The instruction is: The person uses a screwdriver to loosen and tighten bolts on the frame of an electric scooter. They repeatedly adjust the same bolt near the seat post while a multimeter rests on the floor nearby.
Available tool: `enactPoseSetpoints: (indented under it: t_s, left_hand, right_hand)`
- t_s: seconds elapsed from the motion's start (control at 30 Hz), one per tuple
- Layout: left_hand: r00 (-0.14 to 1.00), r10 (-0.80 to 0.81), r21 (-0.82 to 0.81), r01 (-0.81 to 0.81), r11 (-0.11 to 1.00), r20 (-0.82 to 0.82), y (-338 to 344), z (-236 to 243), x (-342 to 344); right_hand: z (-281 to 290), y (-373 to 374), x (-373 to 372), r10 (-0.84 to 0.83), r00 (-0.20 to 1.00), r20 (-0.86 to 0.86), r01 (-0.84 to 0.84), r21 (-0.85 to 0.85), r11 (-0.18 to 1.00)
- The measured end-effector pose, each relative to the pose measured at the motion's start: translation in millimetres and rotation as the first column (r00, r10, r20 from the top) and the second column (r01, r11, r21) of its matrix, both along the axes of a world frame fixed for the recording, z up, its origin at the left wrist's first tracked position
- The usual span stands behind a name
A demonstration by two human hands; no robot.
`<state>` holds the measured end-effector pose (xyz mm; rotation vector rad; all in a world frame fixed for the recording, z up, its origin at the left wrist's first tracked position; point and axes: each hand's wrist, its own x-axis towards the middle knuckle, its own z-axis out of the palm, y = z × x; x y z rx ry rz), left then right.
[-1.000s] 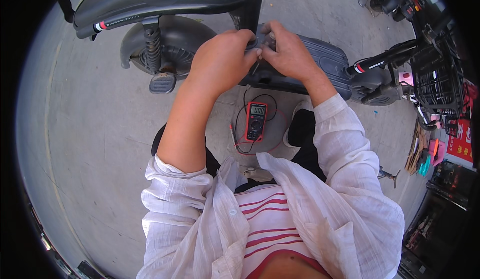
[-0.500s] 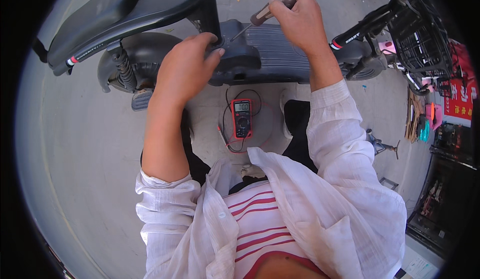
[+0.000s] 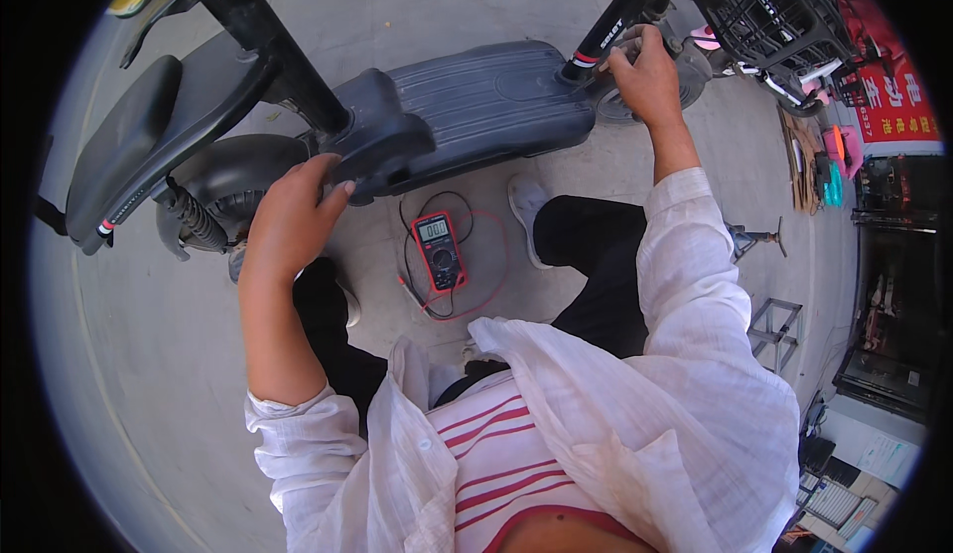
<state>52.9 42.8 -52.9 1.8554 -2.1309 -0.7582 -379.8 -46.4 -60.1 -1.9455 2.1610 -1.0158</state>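
Note:
A black electric scooter (image 3: 486, 86) stands crosswise before me. My left hand (image 3: 296, 213) is at the rear end of its footboard, thumb and fingers apart, with nothing in its grasp. Beside the front column, my right hand (image 3: 647, 74) is closed with bent fingers around the screwdriver (image 3: 627, 54). Only a little of the grey-brown handle shows between the fingers; the shaft cannot be made out. A red multimeter (image 3: 440, 252) lies on the ground between my feet, its display lit, with red and black leads looped around it.
The scooter's black seat (image 3: 124, 131) and rear shock absorber (image 3: 194, 217) are at left. A black wire basket (image 3: 769, 32) hangs at the upper right. Further right are a red banner (image 3: 898, 101), cardboard pieces (image 3: 800, 161) and a metal stand (image 3: 777, 330).
My right hand has moved right, away from the footboard's rear to the front column. The left hand has drawn back down and left. The view has turned, shifting the scooter and multimeter leftward.

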Motion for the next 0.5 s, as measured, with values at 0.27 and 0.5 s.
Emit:
enactPoseSetpoints:
  t_s: [0.27, 0.5]
  left_hand:
    - [0.997, -0.07, 0.025, 0.069, 0.997, 0.045, -7, -23, -7]
    - [0.993, -0.043, 0.025, 0.04, 0.999, 0.111, -20, -37, -4]
  right_hand:
    - [-9, -1, -13, 0.114, 0.982, 0.153, -0.123, 0.048, 0.991]
    - [1, 32, 91, 0.563, 0.711, 0.421, -0.615, -0.015, 0.788]
